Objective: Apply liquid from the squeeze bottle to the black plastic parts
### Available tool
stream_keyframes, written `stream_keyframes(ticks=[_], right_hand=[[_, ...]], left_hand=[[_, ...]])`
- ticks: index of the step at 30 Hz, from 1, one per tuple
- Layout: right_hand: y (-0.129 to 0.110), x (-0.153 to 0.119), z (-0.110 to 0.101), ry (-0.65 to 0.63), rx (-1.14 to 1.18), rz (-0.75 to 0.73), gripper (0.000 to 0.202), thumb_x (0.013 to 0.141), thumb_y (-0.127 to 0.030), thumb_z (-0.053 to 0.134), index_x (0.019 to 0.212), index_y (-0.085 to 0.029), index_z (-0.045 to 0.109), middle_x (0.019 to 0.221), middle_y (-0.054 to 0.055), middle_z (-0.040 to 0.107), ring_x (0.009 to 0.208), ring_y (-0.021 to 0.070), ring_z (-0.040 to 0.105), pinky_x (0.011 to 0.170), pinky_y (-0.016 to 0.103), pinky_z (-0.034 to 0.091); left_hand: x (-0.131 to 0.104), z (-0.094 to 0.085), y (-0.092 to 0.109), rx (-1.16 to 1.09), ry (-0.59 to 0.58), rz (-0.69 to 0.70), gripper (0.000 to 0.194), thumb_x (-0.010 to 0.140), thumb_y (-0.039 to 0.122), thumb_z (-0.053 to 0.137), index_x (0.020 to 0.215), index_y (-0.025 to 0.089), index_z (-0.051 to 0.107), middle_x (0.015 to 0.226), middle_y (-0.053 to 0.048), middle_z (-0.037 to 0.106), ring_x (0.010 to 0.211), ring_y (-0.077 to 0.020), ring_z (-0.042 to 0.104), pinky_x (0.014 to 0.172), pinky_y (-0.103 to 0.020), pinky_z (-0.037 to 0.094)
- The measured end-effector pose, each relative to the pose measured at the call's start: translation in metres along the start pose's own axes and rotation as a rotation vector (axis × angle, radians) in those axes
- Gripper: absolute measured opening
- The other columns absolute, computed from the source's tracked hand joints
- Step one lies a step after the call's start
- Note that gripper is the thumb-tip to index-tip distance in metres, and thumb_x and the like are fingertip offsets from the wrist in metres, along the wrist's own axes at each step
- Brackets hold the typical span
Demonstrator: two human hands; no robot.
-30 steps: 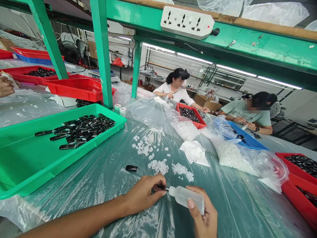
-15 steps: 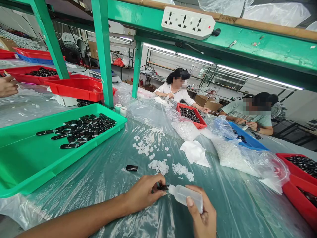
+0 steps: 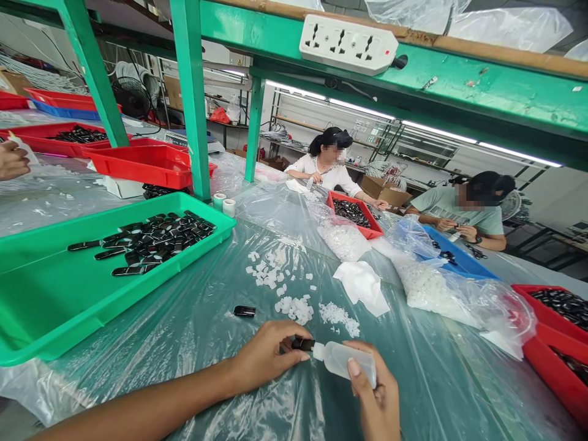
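My left hand point(image 3: 271, 358) pinches a small glossy black plastic piece point(image 3: 302, 344) between thumb and fingers. In my right hand point(image 3: 379, 392) lies a translucent squeeze bottle point(image 3: 344, 360), its nozzle pointing left, right at the end of the black piece. Whether anything comes out of the tip is too small to see. Another black piece point(image 3: 244, 311) rests on the plastic-covered table just beyond my left hand. Behind the bottle are heaps of small white parts: larger bits point(image 3: 266, 269), rounded ones point(image 3: 294, 309) and tiny ones point(image 3: 339, 318).
A green tray point(image 3: 68, 318) with many black pieces stands at left. Clear bags of white parts point(image 3: 434, 294), a white tissue point(image 3: 361, 285) and red bins point(image 3: 551, 367) are at right. A green shelf frame point(image 3: 190, 98) rises ahead. Two co-workers sit opposite; another person's hand point(image 3: 13, 160) shows at left.
The black piece has turned slightly in my left fingers, so more of its face shows. The bottle has barely shifted and its nozzle stays at the piece.
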State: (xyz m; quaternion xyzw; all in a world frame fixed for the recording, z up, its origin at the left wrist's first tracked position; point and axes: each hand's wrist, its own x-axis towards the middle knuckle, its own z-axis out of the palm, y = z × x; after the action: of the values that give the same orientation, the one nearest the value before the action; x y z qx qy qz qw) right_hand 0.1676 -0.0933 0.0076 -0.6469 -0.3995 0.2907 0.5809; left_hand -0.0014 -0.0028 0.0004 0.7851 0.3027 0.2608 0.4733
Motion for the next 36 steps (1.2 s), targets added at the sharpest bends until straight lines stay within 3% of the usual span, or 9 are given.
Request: stream_keyframes(ticks=[9,17,22,27,36], right_hand=[[0.003,-0.002,0.002,0.07,-0.062,-0.022,0.039,0.069,-0.055,0.062,0.086,-0.02,0.06,0.077,0.006,0.06,0.066,0.0202,0.055,0.05,0.024,0.042],[0.002,0.0,-0.001,-0.027,0.024,0.054,0.039,0.069,-0.056,0.061,0.082,-0.02,0.06,0.064,0.001,0.053,0.052,0.0143,0.046,0.047,0.024,0.035],[0.016,0.009,-0.004,-0.044,0.225,0.129,0.041,0.072,-0.055,0.058,0.088,-0.018,0.06,0.049,-0.005,0.039,0.044,0.0104,0.034,0.043,0.022,0.027],[0.024,0.015,-0.006,-0.055,0.41,0.172,0.039,0.073,-0.052,0.059,0.089,-0.017,0.06,0.047,-0.005,0.037,0.045,0.0103,0.033,0.042,0.021,0.027],[0.009,0.008,-0.002,0.004,0.294,0.147,0.04,0.072,-0.053,0.06,0.089,-0.016,0.059,0.049,-0.006,0.037,0.044,0.0088,0.033,0.044,0.021,0.026]], left_hand=[[0.0,0.0,0.001,0.026,-0.001,0.026,0.018,0.082,0.031,0.058,0.097,0.023,0.064,0.09,-0.003,0.063,0.077,-0.0162,0.057,0.066,-0.023,0.045],[0.0,0.001,0.0,-0.014,-0.003,0.017,0.015,0.08,0.026,0.059,0.093,0.022,0.063,0.09,-0.002,0.064,0.077,-0.0167,0.057,0.066,-0.023,0.045],[0.003,0.001,-0.001,-0.188,-0.009,-0.054,0.018,0.078,0.025,0.061,0.095,0.019,0.062,0.091,-0.003,0.064,0.073,-0.0152,0.059,0.065,-0.022,0.045],[0.003,0.002,-0.001,-0.294,-0.018,-0.052,0.019,0.077,0.022,0.061,0.095,0.017,0.062,0.094,-0.004,0.063,0.069,-0.0128,0.058,0.064,-0.021,0.044],[0.002,0.002,-0.001,-0.277,-0.017,-0.056,0.019,0.077,0.024,0.062,0.095,0.018,0.063,0.093,-0.004,0.063,0.076,-0.0158,0.06,0.069,-0.024,0.045]])
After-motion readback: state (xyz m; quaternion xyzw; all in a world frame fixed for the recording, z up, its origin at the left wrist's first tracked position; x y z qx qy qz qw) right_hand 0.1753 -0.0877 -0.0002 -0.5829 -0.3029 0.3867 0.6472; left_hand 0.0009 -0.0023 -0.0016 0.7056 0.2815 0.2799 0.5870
